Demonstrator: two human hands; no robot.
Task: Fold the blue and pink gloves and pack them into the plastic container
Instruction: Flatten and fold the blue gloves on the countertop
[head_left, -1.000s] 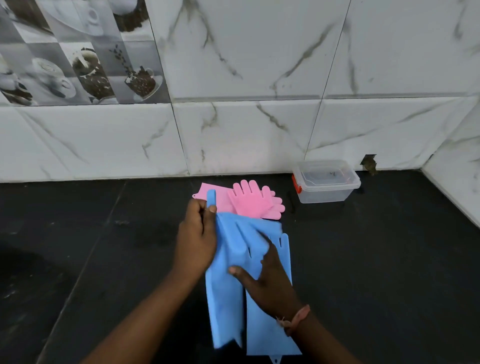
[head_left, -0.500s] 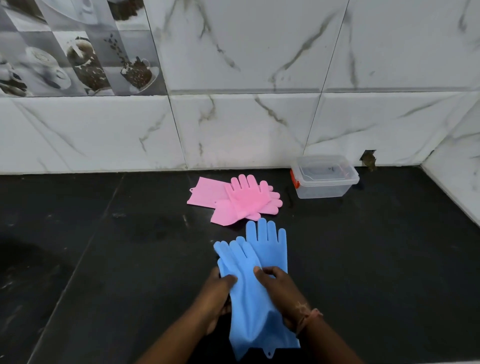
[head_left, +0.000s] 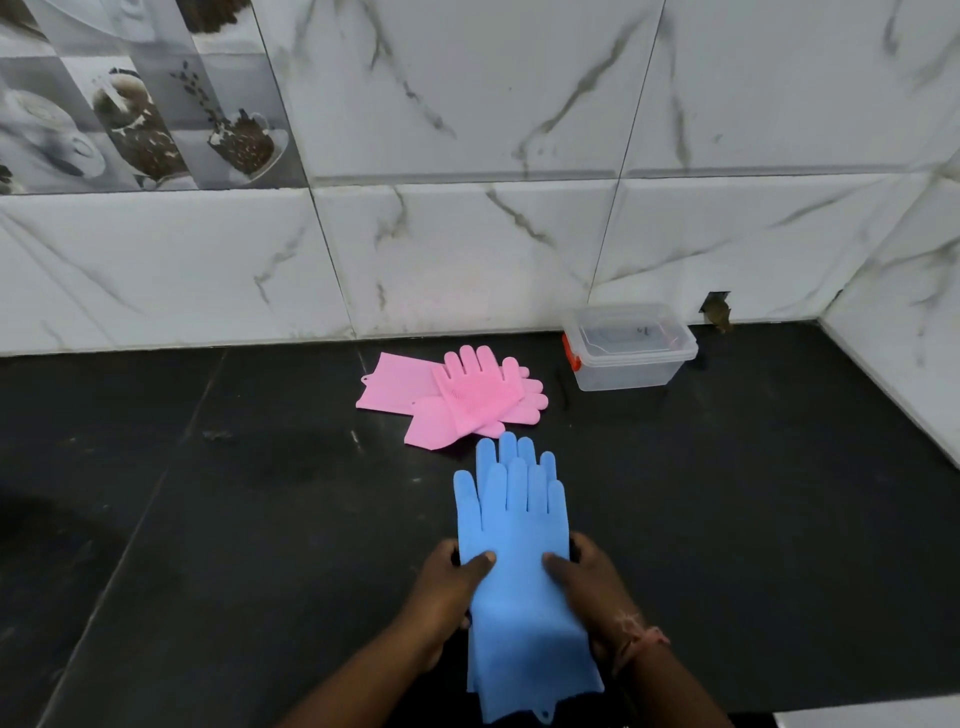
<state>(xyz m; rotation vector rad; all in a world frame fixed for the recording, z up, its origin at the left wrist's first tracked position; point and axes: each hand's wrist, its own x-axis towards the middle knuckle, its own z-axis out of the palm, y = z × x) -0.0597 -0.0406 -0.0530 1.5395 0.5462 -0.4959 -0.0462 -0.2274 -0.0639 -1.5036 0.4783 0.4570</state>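
Two blue gloves (head_left: 514, 525) lie stacked flat on the black counter, fingers pointing away from me and nearly lined up. My left hand (head_left: 449, 592) grips their left edge near the wrist, thumb on top. On the right edge my right hand (head_left: 592, 587) grips the same way. Two pink gloves (head_left: 457, 397) lie crossed on the counter just beyond the blue ones. A clear plastic container (head_left: 631, 348) with a lid and an orange clasp stands at the back right against the wall.
The black counter (head_left: 234, 493) runs to a marble-tiled wall behind and a side wall on the right. A small hole in the wall (head_left: 717, 312) sits just right of the container. The counter's near edge shows at the bottom right.
The blue gloves have gone from held up and folded over to lying flat and aligned, one on the other. Both hands slid down to the sides near the wrists.
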